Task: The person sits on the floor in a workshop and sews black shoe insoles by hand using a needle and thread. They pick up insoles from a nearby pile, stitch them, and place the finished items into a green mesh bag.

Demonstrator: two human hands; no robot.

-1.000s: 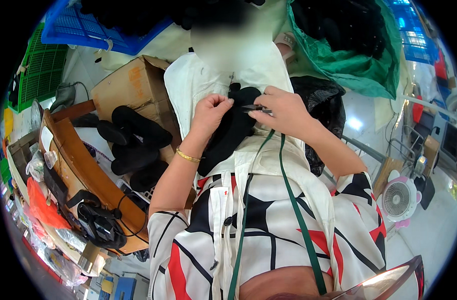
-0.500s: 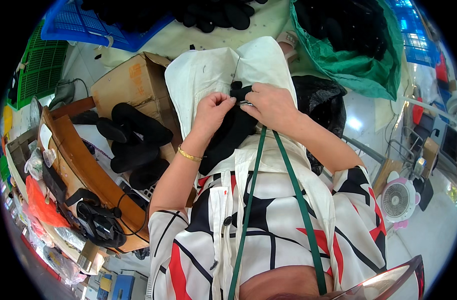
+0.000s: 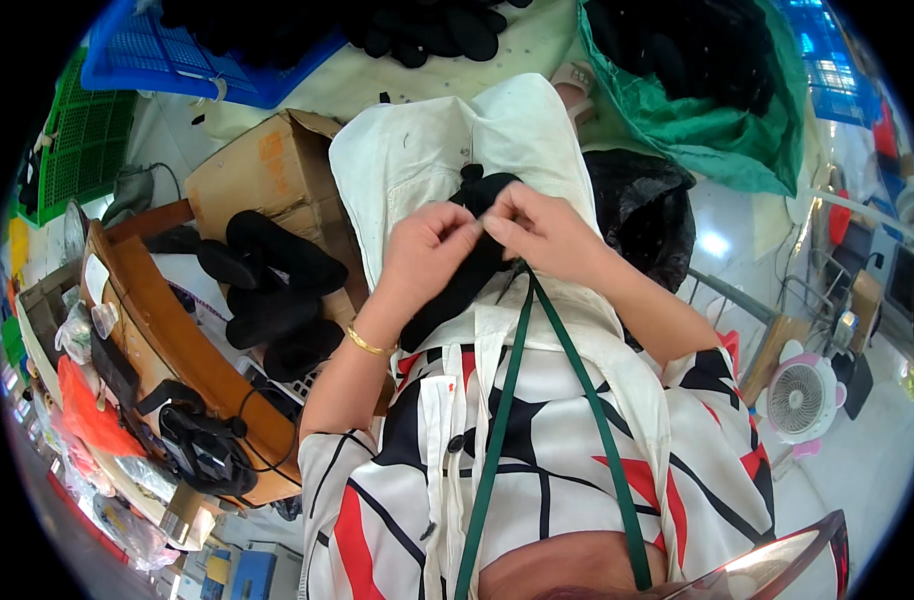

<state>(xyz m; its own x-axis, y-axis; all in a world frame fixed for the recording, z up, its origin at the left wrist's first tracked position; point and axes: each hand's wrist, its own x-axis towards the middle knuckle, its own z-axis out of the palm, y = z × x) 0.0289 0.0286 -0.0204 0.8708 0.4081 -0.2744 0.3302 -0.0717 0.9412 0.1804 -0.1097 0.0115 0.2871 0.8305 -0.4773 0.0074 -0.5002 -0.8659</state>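
Across my lap, over a white apron (image 3: 407,160), lies a long black cloth piece shaped like a soft boot (image 3: 457,285). My left hand (image 3: 427,250) is closed in a pinch above it, thumb against forefinger. From the right, my right hand (image 3: 542,230) is pinched too, and the fingertips of both hands nearly meet over the black cloth. Whatever is between them is too small to make out. A green strap (image 3: 515,345) runs in two lines down to a point just below my right hand, where a thin dark end shows.
More black boots (image 3: 277,270) lie at my left by a cardboard box (image 3: 247,175) and a wooden table (image 3: 167,340). Ahead stand a blue crate (image 3: 177,65) and a green sack (image 3: 667,120) of black pieces. A black plastic bag (image 3: 642,205) and a fan (image 3: 802,398) are at right.
Both hands have shifted slightly toward me and their fingertips have come closer together. A small shiny thing at my right fingers no longer shows, and the strap's lower end sits a little lower.
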